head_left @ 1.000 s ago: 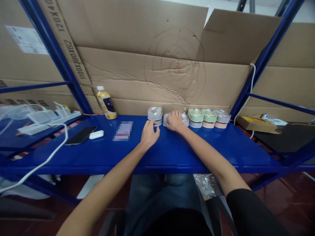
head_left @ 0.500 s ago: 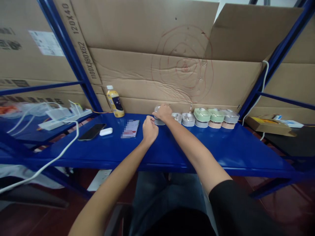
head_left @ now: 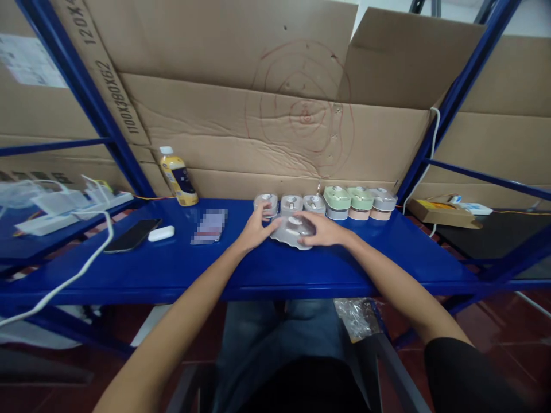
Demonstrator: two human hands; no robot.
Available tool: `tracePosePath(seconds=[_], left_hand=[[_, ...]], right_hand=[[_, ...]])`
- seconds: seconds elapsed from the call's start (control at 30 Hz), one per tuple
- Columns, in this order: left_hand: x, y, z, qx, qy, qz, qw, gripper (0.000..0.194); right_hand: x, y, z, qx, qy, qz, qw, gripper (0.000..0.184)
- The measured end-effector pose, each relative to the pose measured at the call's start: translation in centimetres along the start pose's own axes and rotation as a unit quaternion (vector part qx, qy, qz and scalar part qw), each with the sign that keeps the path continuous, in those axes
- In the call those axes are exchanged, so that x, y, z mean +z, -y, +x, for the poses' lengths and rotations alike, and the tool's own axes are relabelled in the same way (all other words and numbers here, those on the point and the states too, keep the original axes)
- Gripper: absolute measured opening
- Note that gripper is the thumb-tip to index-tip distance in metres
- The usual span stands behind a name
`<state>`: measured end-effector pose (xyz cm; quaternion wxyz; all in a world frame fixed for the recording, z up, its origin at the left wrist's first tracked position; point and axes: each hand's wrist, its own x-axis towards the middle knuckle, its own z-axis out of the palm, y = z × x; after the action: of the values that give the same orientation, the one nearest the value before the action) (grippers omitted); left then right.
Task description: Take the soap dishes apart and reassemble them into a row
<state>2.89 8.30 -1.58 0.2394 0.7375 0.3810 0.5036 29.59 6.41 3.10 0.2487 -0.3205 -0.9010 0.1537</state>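
**Grey container (head_left: 289, 232) lies between left hand (head_left: 255, 229) and right hand (head_left: 328, 229)**

The grey container is near the centre of the frame, just in front of the back row of containers (head_left: 291, 204) and above the blue table (head_left: 258, 269); whether it rests there or is lifted, I cannot tell. It lies left of the right hand and right of the left hand, its long axis running across the frame, its right end slightly lower. The right hand is nearer, thumb and fingers pinching that right end. The left hand is spread, its thumb by the left end (contact is too blurred to judge).

Half a second ago the right hand covered the row's left end and the left hand was curled up; nothing showed in front of the row except that left hand. The view has also shifted.
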Motion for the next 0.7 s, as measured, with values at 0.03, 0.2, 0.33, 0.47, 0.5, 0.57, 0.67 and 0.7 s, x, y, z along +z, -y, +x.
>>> tracePosePath(seconds=[0.03, 0.2, 0.33, 0.47, 0.5, 0.57, 0.67, 0.7], left_hand=[[0.1, 0.0, -0.2, 0.001, 0.053, -0.008, 0.999, 0.085], [0.4, -0.7, -1.1, 0.011, 0.200, 0.025, 0.980, 0.124], [0.3, -1.5, -1.2, 0.014, 0.202, 0.095, 0.975, 0.118], [0.2, -1.8, -1.2, 0.068, 0.195, 0.131, 0.970, 0.091], [0.2, -1.8, -1.3, 0.077, 0.198, 0.140, 0.967, 0.079], [0.3, -1.8, -1.4, 0.085, 0.208, 0.156, 0.962, 0.058], [0.4, -1.8, -1.5, 0.080, 0.204, 0.168, 0.961, 0.046], [0.4, -1.8, -1.4, 0.076, 0.193, 0.170, 0.963, 0.047]], right_hand=[[0.1, -0.3, -0.6, -0.011, 0.020, 0.005, 1.000, 0.083], [0.2, -1.9, -1.2, -0.036, 0.072, 0.058, 0.995, 0.096], [-1.7, -2.9, -1.4, -0.022, 0.087, 0.154, 0.984, 0.092], [-4.6, -3.6, -2.3, 0.044, 0.055, 0.216, 0.974, 0.073], [-5.1, -3.9, -2.5, 0.064, 0.044, 0.220, 0.972, 0.066], [-5.7, -4.3, -2.6, 0.103, 0.019, 0.216, 0.971, 0.054], [-5.4, -4.8, -2.5, 0.162, -0.025, 0.197, 0.967, 0.047], [-5.2, -4.8, -2.4, 0.175, -0.038, 0.192, 0.965, 0.047]])
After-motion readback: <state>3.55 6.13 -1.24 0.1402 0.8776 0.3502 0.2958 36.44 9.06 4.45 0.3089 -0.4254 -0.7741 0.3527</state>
